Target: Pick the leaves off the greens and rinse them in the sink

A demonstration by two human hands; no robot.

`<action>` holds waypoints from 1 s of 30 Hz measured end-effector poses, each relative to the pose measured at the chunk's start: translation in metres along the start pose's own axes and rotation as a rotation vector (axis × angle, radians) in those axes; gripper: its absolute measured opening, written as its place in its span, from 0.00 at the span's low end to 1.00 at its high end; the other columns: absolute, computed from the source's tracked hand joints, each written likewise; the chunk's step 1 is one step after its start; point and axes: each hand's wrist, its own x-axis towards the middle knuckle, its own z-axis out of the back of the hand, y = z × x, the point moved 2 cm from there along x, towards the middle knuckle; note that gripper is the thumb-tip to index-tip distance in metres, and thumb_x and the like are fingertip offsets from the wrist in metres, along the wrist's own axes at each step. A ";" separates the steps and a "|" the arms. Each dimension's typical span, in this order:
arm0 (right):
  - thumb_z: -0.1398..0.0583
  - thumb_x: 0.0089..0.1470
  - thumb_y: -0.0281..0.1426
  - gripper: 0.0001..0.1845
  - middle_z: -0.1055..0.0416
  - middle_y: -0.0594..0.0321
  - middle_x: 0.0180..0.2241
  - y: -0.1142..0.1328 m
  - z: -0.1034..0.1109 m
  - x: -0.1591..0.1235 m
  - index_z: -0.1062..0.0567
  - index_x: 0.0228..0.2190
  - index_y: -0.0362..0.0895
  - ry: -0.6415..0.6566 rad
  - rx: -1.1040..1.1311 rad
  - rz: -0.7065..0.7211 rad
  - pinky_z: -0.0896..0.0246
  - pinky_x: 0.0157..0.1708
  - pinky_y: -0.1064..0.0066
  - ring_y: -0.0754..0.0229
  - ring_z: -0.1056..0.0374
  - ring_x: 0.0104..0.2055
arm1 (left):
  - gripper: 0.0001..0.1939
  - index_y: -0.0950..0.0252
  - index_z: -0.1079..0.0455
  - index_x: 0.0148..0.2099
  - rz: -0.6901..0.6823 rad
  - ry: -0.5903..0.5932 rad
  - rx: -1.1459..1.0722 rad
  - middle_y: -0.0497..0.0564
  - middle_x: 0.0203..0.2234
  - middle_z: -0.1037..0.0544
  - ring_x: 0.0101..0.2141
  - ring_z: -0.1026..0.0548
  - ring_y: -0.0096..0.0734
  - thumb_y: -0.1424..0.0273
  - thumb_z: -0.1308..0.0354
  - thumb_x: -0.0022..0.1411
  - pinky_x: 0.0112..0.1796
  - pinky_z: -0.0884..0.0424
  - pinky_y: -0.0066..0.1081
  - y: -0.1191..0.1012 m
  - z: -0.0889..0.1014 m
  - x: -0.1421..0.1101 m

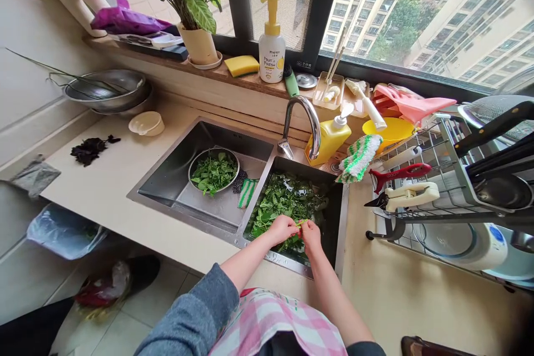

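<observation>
Over the right sink basin (340,217), my left hand (283,229) and my right hand (310,235) meet, fingers closed on a small piece of leafy greens between them. Below them, a mass of leafy greens (277,200) lies in water and fills much of that basin. In the left basin (167,178) stands a round metal bowl (190,173) heaped with picked leaves (214,171). Beside the bowl are a dark scouring pad (240,181) and a green-and-white striped cloth (247,193). My fingertips partly hide the piece they grip.
A curved faucet (306,101) rises behind the basins, next to a yellow bottle (334,136). To the right stands a wire rack (444,144) with knives and scissors. Dark leaves (89,150) and a cream bowl (146,123) lie on the left counter, above a lined bin (62,233).
</observation>
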 end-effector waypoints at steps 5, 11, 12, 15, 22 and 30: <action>0.51 0.48 0.42 0.16 0.40 0.68 0.15 0.001 0.034 0.024 0.34 0.24 0.44 -0.120 0.114 -0.079 0.47 0.16 0.74 0.65 0.44 0.16 | 0.10 0.67 0.33 0.19 -0.007 0.019 0.023 0.43 0.13 0.35 0.18 0.39 0.23 0.67 0.45 0.48 0.22 0.44 0.25 0.001 0.011 -0.006; 0.49 0.54 0.35 0.10 0.30 0.60 0.33 0.058 0.049 0.008 0.30 0.33 0.45 0.292 -0.233 0.484 0.41 0.35 0.70 0.60 0.35 0.36 | 0.10 0.67 0.32 0.18 -0.081 0.041 0.387 0.42 0.11 0.38 0.18 0.41 0.22 0.69 0.45 0.48 0.23 0.46 0.25 -0.015 0.022 -0.002; 0.49 0.54 0.32 0.09 0.30 0.60 0.33 0.067 0.045 0.002 0.29 0.32 0.45 0.381 -0.367 0.567 0.43 0.36 0.71 0.61 0.36 0.36 | 0.10 0.67 0.32 0.18 -0.092 0.038 0.424 0.42 0.11 0.40 0.18 0.42 0.22 0.70 0.44 0.47 0.23 0.47 0.25 -0.019 0.022 -0.001; 0.48 0.54 0.28 0.07 0.30 0.62 0.30 0.084 0.036 -0.006 0.29 0.31 0.44 0.520 -0.726 0.648 0.46 0.32 0.73 0.61 0.38 0.35 | 0.09 0.67 0.31 0.18 -0.108 0.027 0.455 0.41 0.10 0.42 0.18 0.43 0.22 0.69 0.43 0.47 0.23 0.49 0.25 -0.029 0.022 0.003; 0.48 0.55 0.27 0.06 0.31 0.57 0.31 0.102 0.032 0.007 0.31 0.31 0.42 0.552 -1.157 0.786 0.49 0.32 0.71 0.58 0.38 0.34 | 0.06 0.66 0.31 0.19 -0.129 -0.018 0.453 0.41 0.12 0.43 0.19 0.44 0.23 0.72 0.43 0.46 0.23 0.50 0.25 -0.038 0.028 0.012; 0.51 0.52 0.26 0.06 0.32 0.64 0.26 0.091 0.031 0.036 0.36 0.33 0.45 0.463 -0.942 0.650 0.56 0.23 0.75 0.64 0.40 0.24 | 0.10 0.67 0.31 0.20 -0.122 -0.076 0.352 0.42 0.13 0.40 0.19 0.42 0.24 0.72 0.47 0.52 0.24 0.47 0.26 -0.042 0.030 0.020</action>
